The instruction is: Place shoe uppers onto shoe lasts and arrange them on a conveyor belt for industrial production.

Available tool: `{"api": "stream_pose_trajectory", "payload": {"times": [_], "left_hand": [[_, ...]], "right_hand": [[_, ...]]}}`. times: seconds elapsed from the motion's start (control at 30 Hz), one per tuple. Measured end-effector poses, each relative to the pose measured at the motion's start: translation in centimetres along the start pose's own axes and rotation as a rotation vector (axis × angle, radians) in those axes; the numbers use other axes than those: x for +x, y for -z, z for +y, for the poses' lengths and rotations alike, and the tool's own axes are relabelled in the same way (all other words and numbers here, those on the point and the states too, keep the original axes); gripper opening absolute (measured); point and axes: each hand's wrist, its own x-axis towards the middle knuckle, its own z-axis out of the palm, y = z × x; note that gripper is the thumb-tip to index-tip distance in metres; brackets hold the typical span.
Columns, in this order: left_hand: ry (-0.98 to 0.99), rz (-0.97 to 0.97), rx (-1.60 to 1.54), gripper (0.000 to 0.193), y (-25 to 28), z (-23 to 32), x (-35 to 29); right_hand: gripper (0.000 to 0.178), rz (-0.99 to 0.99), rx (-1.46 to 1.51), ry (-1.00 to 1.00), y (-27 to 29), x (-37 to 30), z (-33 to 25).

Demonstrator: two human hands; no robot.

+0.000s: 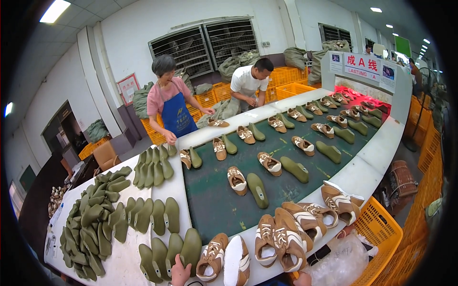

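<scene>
Resting at the bottom of the frame, left of centre, the left hand has its fingertips against the near end of a green shoe form, the rightmost of four rowed on the white table; whether it grips the form or merely touches it, I cannot tell. The right hand, low and right of centre, is mostly cut off by the lower edge, near a brown shoe, and its grip cannot be told either.

The four forms sit so close that a sideways push on the end one could shove its neighbours out of line. A brown shoe lying on its side, white sole showing, looks less steady than the upright ones, so a brush from either hand might tip it. The shoes crowd the lower right of the table's rim; the outermost shoe could be knocked toward the orange crate by an elbow or a careless reach. Loose clear plastic, near the right hand, might snag fingers. Farther left, the heaped forms overlap untidily, and pulling one from low down could start a slide.
</scene>
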Motion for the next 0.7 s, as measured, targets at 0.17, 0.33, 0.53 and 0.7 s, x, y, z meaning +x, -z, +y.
{"api": "stream_pose_trajectory", "payload": {"times": [0.17, 0.33, 0.53, 0.7], "left_hand": [[0.113, -0.002, -0.182, 0.059, -0.3, -0.5, -0.5], [0.107, -0.113, -0.113, 0.041, 3.0, 3.1, -0.2], [-0.129, -0.141, 0.392, 0.073, 2.4, 2.4, 1.4], [-0.171, -0.209, 0.386, 0.073, 2.1, 1.5, 2.5]], "right_hand": [[0.023, 0.025, 0.015, 0.062, 1.3, -0.7, -1.4], [0.026, 0.076, 0.043, 0.089, 0.8, -0.5, -1.2], [0.036, 0.086, 0.026, 0.1, 0.4, -0.2, -0.9], [0.036, 0.066, 0.024, 0.092, 0.1, 0.0, -0.8]]}}
